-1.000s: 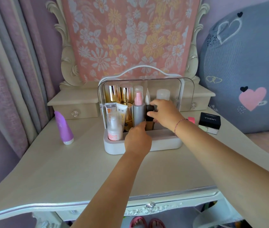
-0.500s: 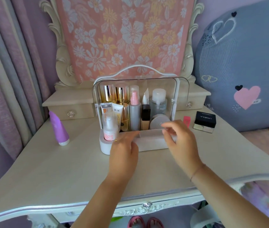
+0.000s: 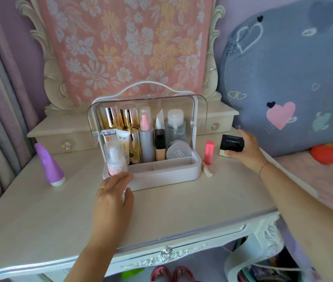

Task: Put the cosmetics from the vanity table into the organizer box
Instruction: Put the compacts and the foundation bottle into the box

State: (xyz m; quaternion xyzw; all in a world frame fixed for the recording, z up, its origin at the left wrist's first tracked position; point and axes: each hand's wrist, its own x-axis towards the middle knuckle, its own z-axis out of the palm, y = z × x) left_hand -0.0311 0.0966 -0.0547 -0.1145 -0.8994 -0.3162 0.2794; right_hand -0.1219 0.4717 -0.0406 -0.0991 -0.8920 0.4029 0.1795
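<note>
The white organizer box (image 3: 161,176) with a clear raised lid stands mid-table, holding several bottles, tubes and a round powder jar (image 3: 178,152). My left hand (image 3: 112,195) rests open against its front left corner, below a small pump bottle (image 3: 116,159). My right hand (image 3: 248,152) reaches to the right of the box and closes on a black square compact (image 3: 230,143), thumb in front, fingers behind. A pink lipstick (image 3: 209,152) stands upright between the compact and the box. A purple tube (image 3: 48,163) stands on its cap at the left.
A small pale stick (image 3: 207,172) lies by the box's right end. The vanity table (image 3: 182,212) has two small drawers at the back and a cloth-covered mirror (image 3: 129,47) behind. A big blue cushion (image 3: 287,78) lies to the right.
My right hand left the box front and moved right onto the black compact. My left hand slid down to the box's front left corner and opened.
</note>
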